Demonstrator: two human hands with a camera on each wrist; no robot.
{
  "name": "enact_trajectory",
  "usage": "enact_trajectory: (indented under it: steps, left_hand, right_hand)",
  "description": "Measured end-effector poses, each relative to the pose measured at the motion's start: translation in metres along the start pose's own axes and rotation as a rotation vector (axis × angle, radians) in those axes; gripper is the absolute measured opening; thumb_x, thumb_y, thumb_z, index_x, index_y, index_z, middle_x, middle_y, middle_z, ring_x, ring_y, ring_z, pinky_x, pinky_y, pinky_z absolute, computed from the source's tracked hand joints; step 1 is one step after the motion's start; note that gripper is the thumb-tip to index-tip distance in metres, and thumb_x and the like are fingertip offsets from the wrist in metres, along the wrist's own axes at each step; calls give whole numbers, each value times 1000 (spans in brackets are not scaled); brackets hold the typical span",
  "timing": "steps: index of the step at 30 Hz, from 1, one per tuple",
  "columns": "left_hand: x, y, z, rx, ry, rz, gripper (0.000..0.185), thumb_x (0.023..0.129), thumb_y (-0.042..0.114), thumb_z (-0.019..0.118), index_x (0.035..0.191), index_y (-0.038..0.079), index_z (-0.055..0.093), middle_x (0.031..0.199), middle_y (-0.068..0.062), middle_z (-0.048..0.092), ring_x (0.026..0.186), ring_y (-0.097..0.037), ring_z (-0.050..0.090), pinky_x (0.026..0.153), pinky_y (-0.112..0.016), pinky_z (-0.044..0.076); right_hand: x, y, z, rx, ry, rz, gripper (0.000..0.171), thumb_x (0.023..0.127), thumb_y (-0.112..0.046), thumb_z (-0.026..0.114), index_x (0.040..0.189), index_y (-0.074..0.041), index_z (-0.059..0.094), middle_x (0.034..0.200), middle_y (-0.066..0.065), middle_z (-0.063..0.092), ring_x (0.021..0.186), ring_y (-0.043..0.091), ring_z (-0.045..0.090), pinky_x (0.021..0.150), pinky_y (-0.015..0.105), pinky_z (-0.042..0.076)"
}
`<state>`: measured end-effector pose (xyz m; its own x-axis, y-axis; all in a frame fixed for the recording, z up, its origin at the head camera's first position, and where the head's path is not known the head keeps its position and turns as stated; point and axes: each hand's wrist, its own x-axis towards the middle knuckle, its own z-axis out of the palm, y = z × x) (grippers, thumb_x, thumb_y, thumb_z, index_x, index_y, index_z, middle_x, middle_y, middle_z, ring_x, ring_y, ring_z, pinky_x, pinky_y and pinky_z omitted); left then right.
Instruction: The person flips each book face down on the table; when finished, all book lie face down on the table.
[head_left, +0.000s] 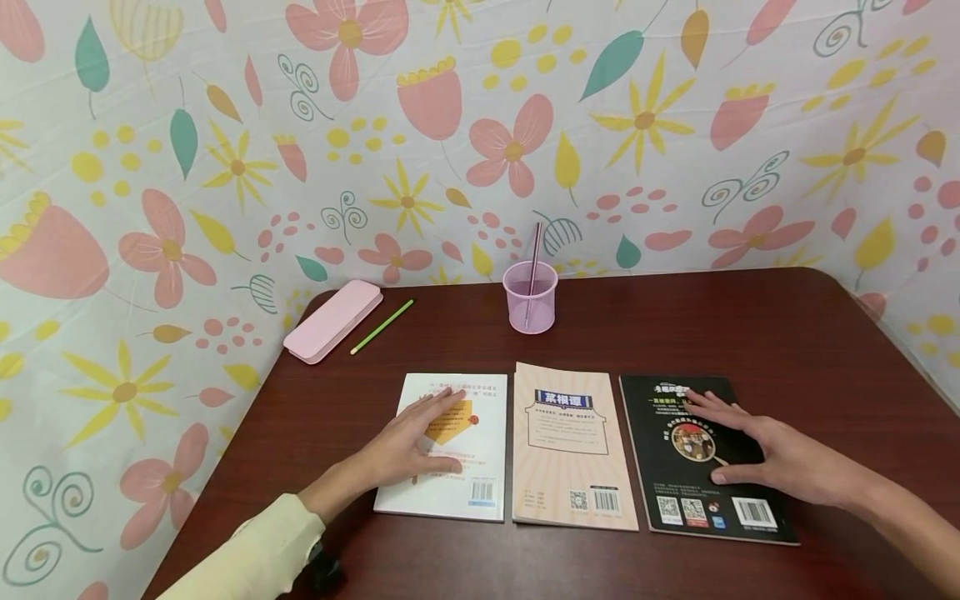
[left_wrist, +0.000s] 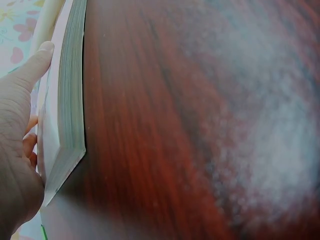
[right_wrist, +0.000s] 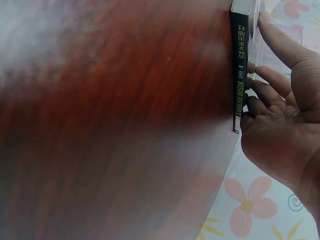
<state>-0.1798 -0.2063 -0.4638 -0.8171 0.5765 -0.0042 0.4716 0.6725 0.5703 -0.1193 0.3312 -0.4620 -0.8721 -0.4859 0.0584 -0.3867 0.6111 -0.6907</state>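
Note:
Three books lie side by side on a dark wooden table. My left hand rests with spread fingers on the white book; the left wrist view shows its page edges beside the thumb. In the middle lies a cream book with a blue title box, and neither hand touches it. My right hand lies over the black book, fingers extended across its cover. Its spine shows in the right wrist view, fingertips touching the cover above it.
A pink pencil case and a green pencil lie at the back left of the table. At the back middle stands a lilac mesh cup holding a slim stick-like pencil. A flowered cloth hangs behind.

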Motion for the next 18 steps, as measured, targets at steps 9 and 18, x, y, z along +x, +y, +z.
enact_trajectory:
  steps: [9, 18]
  left_hand:
    - [-1, 1, -1, -4, 6, 5, 103, 81, 45, 93, 166, 23, 39, 173, -5, 31, 160, -31, 25, 126, -62, 22]
    - [-6, -1, -6, 50, 2, 16, 92, 91, 41, 86, 167, 22, 37, 173, -3, 32, 159, -29, 27, 125, -60, 26]
  right_hand:
    - [0, 1, 0, -1, 2, -24, 88, 88, -32, 86, 163, -12, 44, 170, -24, 25, 148, -21, 7, 96, -1, 25]
    - [3, -6, -2, -33, 32, -30, 80, 91, -27, 86, 160, -11, 48, 166, -30, 27, 148, -22, 8, 104, 0, 20]
